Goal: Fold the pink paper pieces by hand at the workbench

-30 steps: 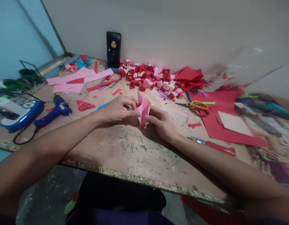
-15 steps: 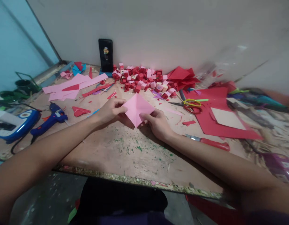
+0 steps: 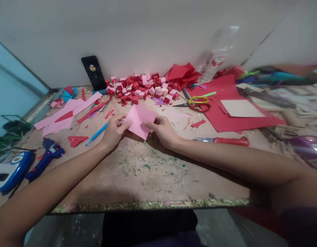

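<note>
Now both hands pinch the pink paper (image 3: 139,120) over the worktop (image 3: 148,171): left hand (image 3: 113,132) on its left corner, right hand (image 3: 162,130) on its right edge, fingers closed.

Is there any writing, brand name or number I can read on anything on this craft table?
None can be read.
Phone: a round icon on its screen, too small to read.
Blue glue gun: a pale label, blurred.
Blue and white device: markings blurred.

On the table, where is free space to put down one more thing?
Bare wood lies between the hands with the pink paper and the table front edge. Crowded: red and pink cubes by the wall, red sheet and scissors right, glue gun left.
</note>
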Tool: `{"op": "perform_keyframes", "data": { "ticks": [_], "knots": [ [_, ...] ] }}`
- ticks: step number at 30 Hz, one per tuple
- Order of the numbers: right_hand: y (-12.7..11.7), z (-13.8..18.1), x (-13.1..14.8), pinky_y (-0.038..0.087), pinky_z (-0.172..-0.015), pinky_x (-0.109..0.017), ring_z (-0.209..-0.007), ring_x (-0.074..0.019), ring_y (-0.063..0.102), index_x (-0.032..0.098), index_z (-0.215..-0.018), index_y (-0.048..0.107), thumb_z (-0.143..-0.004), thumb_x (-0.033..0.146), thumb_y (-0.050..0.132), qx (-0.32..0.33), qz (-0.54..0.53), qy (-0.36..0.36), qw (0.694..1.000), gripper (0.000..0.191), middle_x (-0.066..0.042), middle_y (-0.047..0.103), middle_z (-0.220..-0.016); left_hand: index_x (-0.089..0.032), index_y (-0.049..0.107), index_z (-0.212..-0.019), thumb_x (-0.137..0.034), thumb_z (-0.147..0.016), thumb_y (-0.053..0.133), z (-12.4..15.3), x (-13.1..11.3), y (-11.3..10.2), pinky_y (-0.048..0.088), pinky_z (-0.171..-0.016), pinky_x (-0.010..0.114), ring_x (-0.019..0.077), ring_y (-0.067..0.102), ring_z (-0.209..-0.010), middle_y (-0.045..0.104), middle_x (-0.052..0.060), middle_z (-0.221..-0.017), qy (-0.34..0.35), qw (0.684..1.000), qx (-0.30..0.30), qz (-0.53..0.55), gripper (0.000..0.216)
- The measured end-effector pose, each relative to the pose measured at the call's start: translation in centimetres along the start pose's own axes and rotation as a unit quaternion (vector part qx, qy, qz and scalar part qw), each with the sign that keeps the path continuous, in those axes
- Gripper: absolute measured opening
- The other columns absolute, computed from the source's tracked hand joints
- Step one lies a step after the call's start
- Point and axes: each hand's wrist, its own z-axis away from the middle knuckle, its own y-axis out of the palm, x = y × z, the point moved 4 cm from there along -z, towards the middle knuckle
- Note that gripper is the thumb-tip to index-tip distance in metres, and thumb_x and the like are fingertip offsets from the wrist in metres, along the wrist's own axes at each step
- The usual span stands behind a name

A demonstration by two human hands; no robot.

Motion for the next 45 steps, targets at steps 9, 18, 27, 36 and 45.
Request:
{"op": "perform_keyframes", "data": {
  "ticks": [9, 18, 27, 36, 45],
  "knots": [
    [0.3, 0.5, -0.6, 0.034, -0.044, -0.026, -0.046, -0.0129, 0.050, 0.018, -0.064, 0.064, -0.079, 0.028, 0.072, -0.011, -0.025, 0.064, 0.998, 0.020, -0.002, 0.057, -0.052, -0.017, 0.065, -0.109, -0.033, -0.074, 0.076, -0.3, 0.4, -0.5, 0.057, -0.058, 0.031, 0.0180, 0.067, -0.061, 0.072, 0.002, -0.079, -0.037, 0.999, -0.033, 0.004, 0.041],
    [0.6, 0.3, -0.1, 0.041, -0.048, -0.027, -0.050, -0.0140, 0.056, 0.016, -0.071, 0.067, -0.075, 0.023, 0.070, 0.010, -0.063, 0.025, 0.998, 0.008, -0.003, 0.064, -0.060, -0.029, 0.057, -0.125, -0.013, -0.080, 0.069, 1.8, -5.7, 0.8, 0.043, -0.121, 0.055, 0.0296, 0.050, -0.144, 0.053, 0.009, -0.146, 0.209, 0.917, -0.092, -0.328, 0.049],
    [0.0, 0.0, -0.7, 0.045, -0.044, -0.026, -0.049, -0.0154, 0.059, 0.018, -0.071, 0.066, -0.075, 0.022, 0.070, -0.010, -0.071, 0.026, 0.997, 0.007, 0.000, 0.061, -0.056, -0.024, 0.064, -0.130, -0.052, -0.079, 0.087, 3.0, -5.3, 3.5, 0.042, -0.116, 0.061, 0.0380, 0.058, -0.134, 0.063, 0.015, -0.144, 0.246, 0.796, 0.145, -0.534, 0.062],
    [0.5, 0.3, -0.1, 0.041, -0.043, -0.024, -0.045, -0.0120, 0.053, 0.019, -0.064, 0.061, -0.075, 0.022, 0.073, -0.007, -0.098, 0.032, 0.995, 0.016, 0.004, 0.053, -0.050, -0.016, 0.063, -0.132, -0.030, -0.100, 0.060, 4.0, -4.7, 3.5, 0.041, -0.111, 0.056, 0.0356, 0.062, -0.128, 0.068, 0.017, -0.139, 0.287, 0.718, 0.120, -0.623, 0.035],
    [1.2, 0.5, 0.0, 0.055, -0.056, -0.030, -0.059, -0.0175, 0.064, 0.019, -0.080, 0.074, -0.084, 0.075, 0.073, 0.112, -0.174, 0.063, 0.976, 0.057, -0.007, 0.073, -0.072, -0.020, 0.076, -0.096, -0.034, -0.099, 0.066, 4.1, -6.5, 3.0, 0.052, -0.080, 0.033, 0.0183, 0.068, -0.083, 0.078, 0.004, -0.093, 0.155, 0.934, 0.008, -0.322, 0.017]
  ]
}}
